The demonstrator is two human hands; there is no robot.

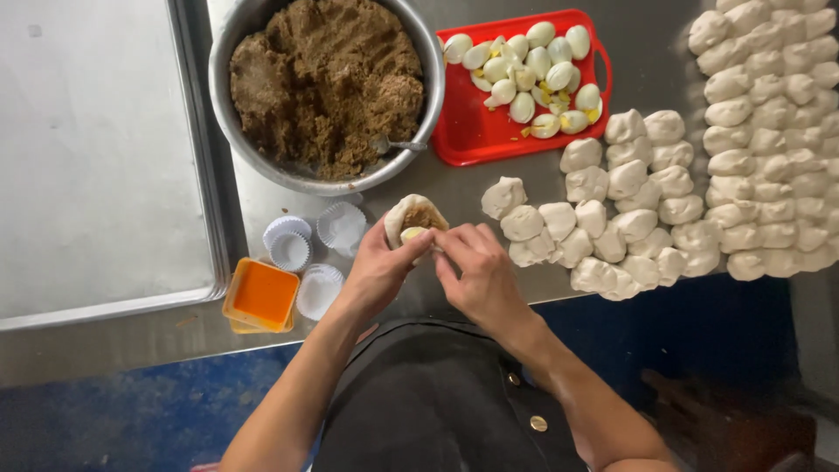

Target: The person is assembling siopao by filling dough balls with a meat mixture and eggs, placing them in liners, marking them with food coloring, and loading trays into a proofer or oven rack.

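The left hand [377, 267] cupped a dough bun [414, 223] from below, its grip closed around the bun. Brown filling and a piece of egg showed in the open top. The right hand [479, 275] met the bun from the right, its fingertips [443, 247] pinched narrowly on the near edge of the dough. The bun lay directly between both grips, just above the table [262, 197]. Beyond the grips stood the metal bowl [229, 105] of filling; further right lay the red tray [472, 140] of eggs and the dough pieces [612, 218]. Paper cups [288, 245] lay left of the grips.
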